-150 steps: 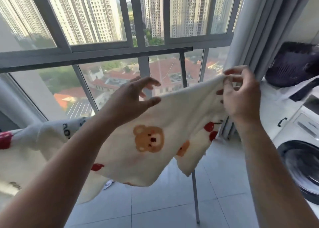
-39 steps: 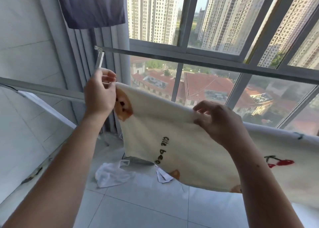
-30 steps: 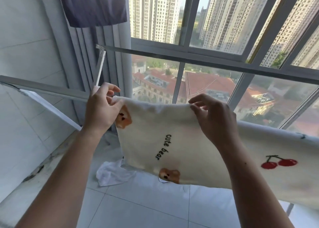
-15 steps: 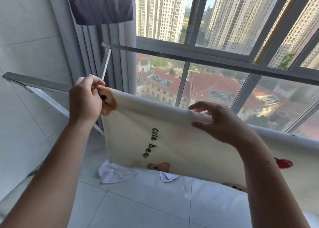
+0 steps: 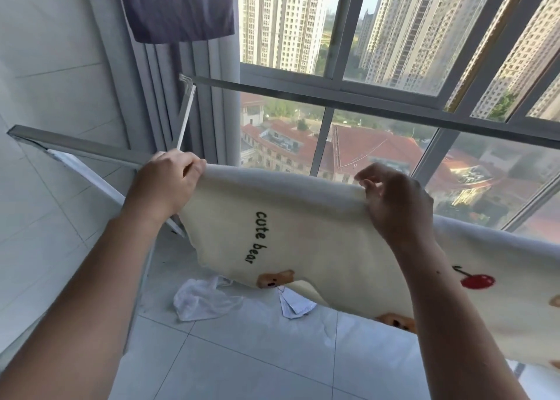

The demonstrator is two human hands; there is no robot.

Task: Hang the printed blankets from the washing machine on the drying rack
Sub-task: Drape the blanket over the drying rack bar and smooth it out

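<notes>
- While the blanket hangs folded over the near rack bar, left hand is closed on its top left corner and right hand pinches the top fold further along.
- Risk: the drape looks uneven; front panel hangs low at the right. If more weight sits on one side, the blanket may slide off on release.
- Risk: pulling leftward could drag the corner past the bar end, letting it drop.
- Risk: a fallen edge would land on the floor by the bag and papers, dirtying it.
- Rear half is hidden; overlap cannot be judged.
</notes>
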